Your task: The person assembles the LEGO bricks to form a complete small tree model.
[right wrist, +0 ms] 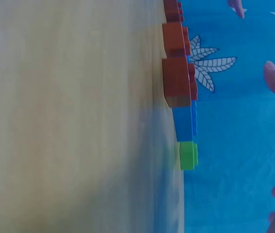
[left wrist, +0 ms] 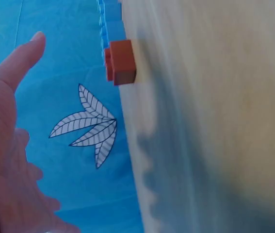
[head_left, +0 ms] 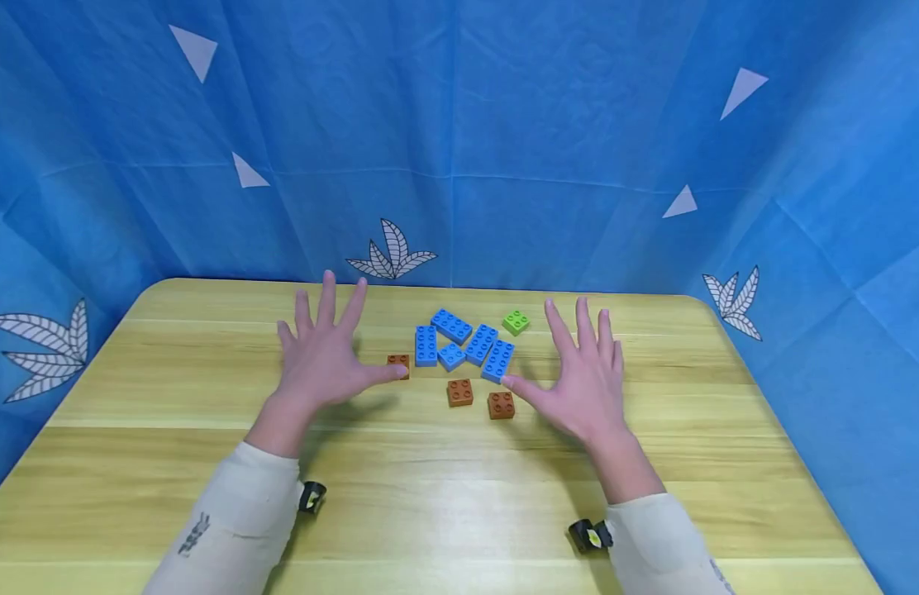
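Note:
Spread wide, my left hand (head_left: 321,359) hovers over the table with its thumb in front of one brown toy brick (head_left: 395,361). My right hand (head_left: 586,384) is also spread, its thumb tip near a blue brick (head_left: 499,359) and a brown brick (head_left: 501,406). Both hands hold nothing. Between them lie several blue bricks (head_left: 426,345), another brown brick (head_left: 460,392) and one small green brick (head_left: 516,322). In the left wrist view, my left hand (left wrist: 4,141) stays apart from a brown brick (left wrist: 122,62). The right wrist view shows the green brick (right wrist: 187,155) at the row's end.
The bricks stand loose on a pale wooden table (head_left: 445,504). A blue curtain (head_left: 452,116) with white triangles and leaf prints hangs behind the table and along both sides. Small black devices (head_left: 312,497) are worn on both sleeved wrists.

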Motion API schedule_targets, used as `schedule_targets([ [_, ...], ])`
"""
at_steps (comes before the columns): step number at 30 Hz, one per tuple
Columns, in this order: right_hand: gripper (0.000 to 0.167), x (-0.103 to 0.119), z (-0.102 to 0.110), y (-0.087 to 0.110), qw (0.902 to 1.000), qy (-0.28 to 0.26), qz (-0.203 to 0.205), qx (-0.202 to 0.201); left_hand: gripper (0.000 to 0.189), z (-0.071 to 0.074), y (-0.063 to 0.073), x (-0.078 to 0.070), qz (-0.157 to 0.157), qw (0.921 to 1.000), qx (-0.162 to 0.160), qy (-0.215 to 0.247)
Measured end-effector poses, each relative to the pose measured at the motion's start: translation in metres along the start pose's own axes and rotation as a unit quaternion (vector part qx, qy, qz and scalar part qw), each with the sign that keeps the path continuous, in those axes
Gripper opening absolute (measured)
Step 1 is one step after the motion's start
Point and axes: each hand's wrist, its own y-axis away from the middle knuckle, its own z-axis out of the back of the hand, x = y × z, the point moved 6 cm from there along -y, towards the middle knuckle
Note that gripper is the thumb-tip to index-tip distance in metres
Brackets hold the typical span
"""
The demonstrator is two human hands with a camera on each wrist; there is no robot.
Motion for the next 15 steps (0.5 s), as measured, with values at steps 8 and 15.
schedule_targets([
  [8, 0.094, 0.003, -0.004, 0.012, 0.9893, -0.145, -0.004, -0.007, 0.122, -0.019, 0.005, -0.005, -0.002, 0.9898, 0.047, 0.135],
  [15, 0.077, 0.005, -0.019, 0.02, 0.959, -0.28, -0.009, 0.046, 0.113, -0.036, 0.006, -0.003, 0.018, 0.9809, 0.08, 0.176],
])
